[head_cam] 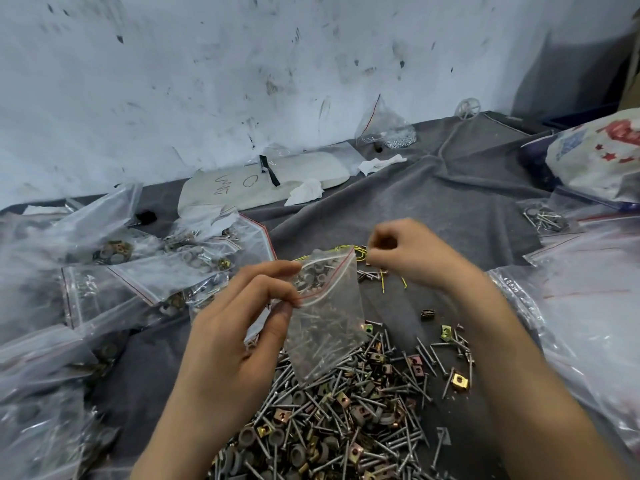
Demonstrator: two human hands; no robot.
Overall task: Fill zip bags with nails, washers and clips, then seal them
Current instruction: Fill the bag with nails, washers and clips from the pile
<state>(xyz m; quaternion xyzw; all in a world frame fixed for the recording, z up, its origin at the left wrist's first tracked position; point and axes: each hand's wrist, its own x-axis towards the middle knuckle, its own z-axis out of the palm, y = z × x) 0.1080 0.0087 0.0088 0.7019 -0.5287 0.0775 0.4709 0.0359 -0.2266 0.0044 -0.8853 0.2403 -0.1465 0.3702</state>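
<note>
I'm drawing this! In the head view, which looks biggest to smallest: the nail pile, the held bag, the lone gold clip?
Largest: nail pile
Then: held bag, though it is lifted nearer the camera
Smallest: lone gold clip

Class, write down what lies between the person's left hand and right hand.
The open zip bag, pinched at its mouth by the left hand; the right hand is beside the mouth's opposite corner. This shows in the head view.

Centre frame, zip bag: thin clear plastic, glossy, creased. Lower centre, nails: bright silvery metal. Among them, clips: shiny yellowish plated metal; washers: grey, matt, rubbery-looking. Underneath, cloth: grey, matt, fuzzy. Top, wall: white, scuffed.
</note>
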